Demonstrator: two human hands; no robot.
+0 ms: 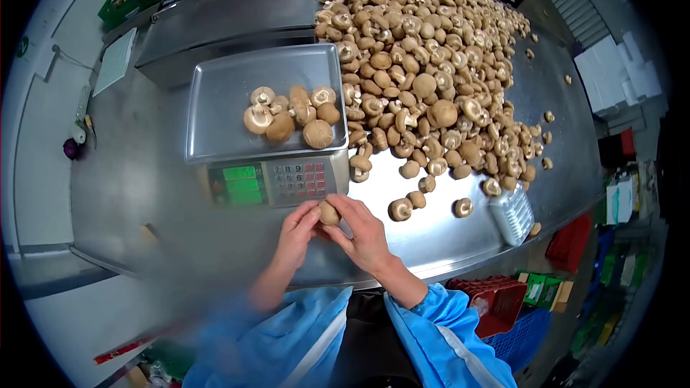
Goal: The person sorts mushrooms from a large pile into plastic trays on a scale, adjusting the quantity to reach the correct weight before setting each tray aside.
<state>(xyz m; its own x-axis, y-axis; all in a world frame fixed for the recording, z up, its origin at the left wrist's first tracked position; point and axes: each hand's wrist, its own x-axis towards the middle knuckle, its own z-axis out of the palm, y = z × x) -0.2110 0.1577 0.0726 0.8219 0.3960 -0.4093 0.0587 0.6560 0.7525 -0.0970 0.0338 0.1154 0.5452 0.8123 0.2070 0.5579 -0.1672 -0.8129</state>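
Both hands on one small, tan, round-capped mushroom; it sits between them just in front of the scale's keypad, over the bare near edge of the brushed-steel table.

My left hand: thumb and fingertips drawn together, pinching the mushroom's left side; wrist angled up from below, back of the hand turned outward.

My right hand: fingers arched over the cap's far right side, thumb below and apart from them, the mushroom clamped in between; its underside is hidden from me; forearm slants in from lower right, bare to the shiny blue sleeve; both elbows bent, hands meeting in front of my body.

Beyond my fingers, the silver-grey electronic scale, with a lit green display; on top, a shallow rectangular metal pan with a loose cluster of brown mushrooms toward its right half.

Right of the pan, a broad heap of brown and cream mushrooms; a few strays lie nearer me; beside the heap's near edge, a stack of clear plastic trays.
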